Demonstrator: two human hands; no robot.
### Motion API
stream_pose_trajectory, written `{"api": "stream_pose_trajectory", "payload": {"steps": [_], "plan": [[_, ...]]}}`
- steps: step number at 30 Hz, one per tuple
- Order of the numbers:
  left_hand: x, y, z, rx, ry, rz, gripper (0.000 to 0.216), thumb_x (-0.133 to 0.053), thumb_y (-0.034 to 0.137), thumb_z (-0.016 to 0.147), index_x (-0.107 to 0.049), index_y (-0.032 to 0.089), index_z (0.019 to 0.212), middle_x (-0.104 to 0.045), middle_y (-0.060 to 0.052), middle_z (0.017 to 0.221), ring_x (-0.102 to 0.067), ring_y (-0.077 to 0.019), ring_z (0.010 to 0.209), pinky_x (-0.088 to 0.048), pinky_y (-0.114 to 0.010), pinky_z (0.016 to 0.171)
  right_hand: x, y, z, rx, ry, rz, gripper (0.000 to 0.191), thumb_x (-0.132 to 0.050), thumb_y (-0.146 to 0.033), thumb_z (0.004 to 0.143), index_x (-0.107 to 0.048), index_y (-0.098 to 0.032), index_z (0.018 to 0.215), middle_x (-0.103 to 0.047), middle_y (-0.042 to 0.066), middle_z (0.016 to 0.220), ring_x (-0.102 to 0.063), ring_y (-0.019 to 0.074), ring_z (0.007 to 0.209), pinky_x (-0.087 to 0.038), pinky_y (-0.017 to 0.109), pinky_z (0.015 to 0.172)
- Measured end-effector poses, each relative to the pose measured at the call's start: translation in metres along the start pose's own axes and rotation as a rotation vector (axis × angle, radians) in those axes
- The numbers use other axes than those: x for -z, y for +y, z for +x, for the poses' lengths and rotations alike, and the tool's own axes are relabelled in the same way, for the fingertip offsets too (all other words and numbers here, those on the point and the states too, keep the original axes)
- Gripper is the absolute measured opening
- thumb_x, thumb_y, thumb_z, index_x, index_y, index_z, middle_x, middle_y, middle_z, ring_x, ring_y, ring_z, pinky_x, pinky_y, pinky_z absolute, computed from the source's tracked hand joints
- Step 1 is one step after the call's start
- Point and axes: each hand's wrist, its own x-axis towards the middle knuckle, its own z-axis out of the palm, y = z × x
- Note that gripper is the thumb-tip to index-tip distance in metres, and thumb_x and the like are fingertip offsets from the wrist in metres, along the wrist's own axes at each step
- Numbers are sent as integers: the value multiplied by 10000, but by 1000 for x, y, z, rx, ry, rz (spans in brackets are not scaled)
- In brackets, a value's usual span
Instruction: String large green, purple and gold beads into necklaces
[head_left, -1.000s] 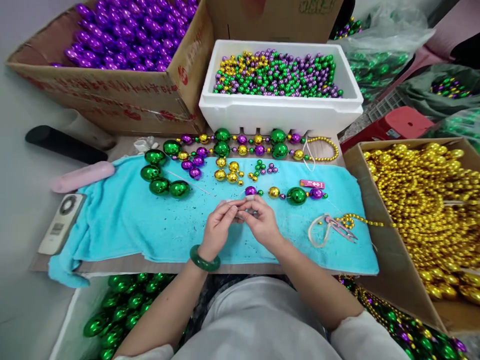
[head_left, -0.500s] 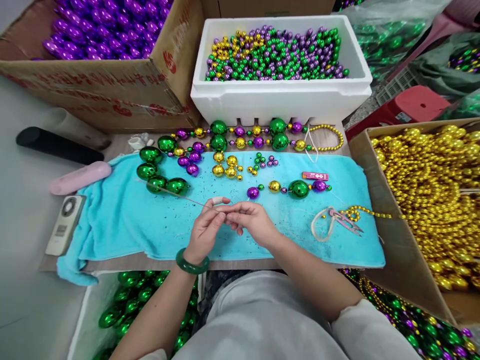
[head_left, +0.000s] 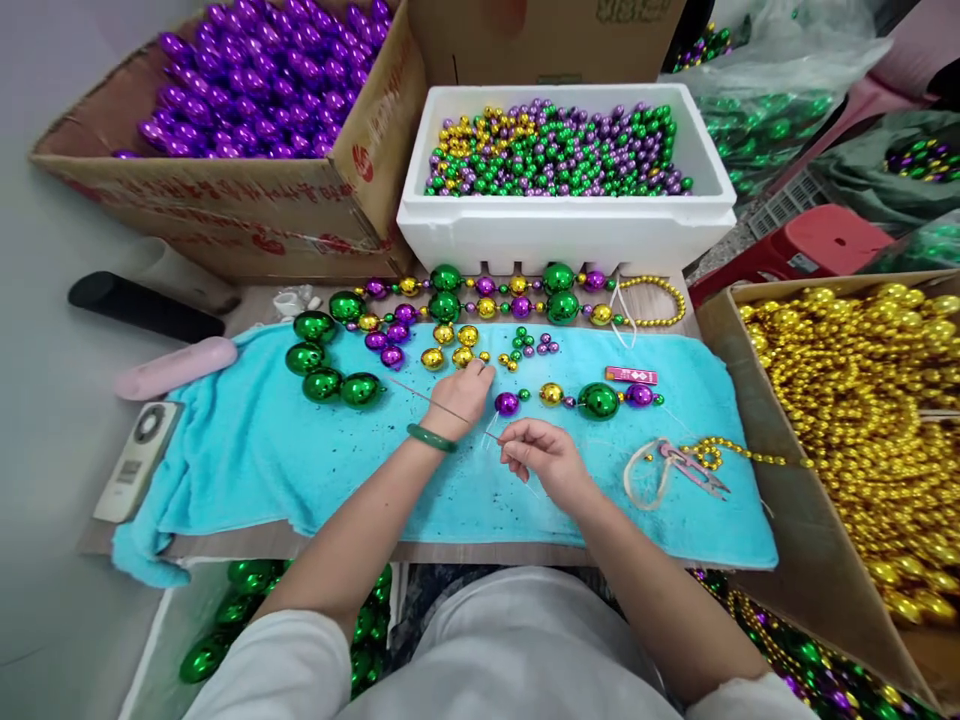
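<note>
My right hand [head_left: 546, 458] pinches the end of a long thin needle [head_left: 427, 400], which slants up to the left across the back of my left hand. My left hand [head_left: 463, 393], green bangle [head_left: 431, 437] at the wrist, reaches to the small gold beads [head_left: 484, 357]. Its fingers are bunched and point down; whatever lies between the fingertips is hidden. Larger gold beads [head_left: 444, 335] lie just beyond it. To the right, a strand with a purple bead [head_left: 507, 403] and a big green bead [head_left: 598, 401] rests on the blue towel [head_left: 442, 500].
A finished-looking bead string [head_left: 517, 308] runs along the back. Loose green beads [head_left: 322, 384] and purple beads [head_left: 391, 355] lie left. Pink snips [head_left: 694, 468] and a pink packet [head_left: 631, 376] lie right. A foam box [head_left: 562, 225] and cartons of purple beads [head_left: 247, 90] and gold strands [head_left: 847, 400] surround the table.
My hands have parted. The left has moved forward and right to the small gold beads; the right has moved right and slightly down with the needle. The view has tilted slightly.
</note>
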Motion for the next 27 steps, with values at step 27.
{"api": "stream_pose_trajectory", "payload": {"steps": [27], "plan": [[54,-25,-30,292,389,-1630,279,-760,285,739,-711,172,990,-713,-51,881,-616,-91,703,-497,-215,635,20,1,2,123,341,-343,225,-664,-397,678,-638,-175,694,-537,-15,507,-428,100,467,-324,241,465]]}}
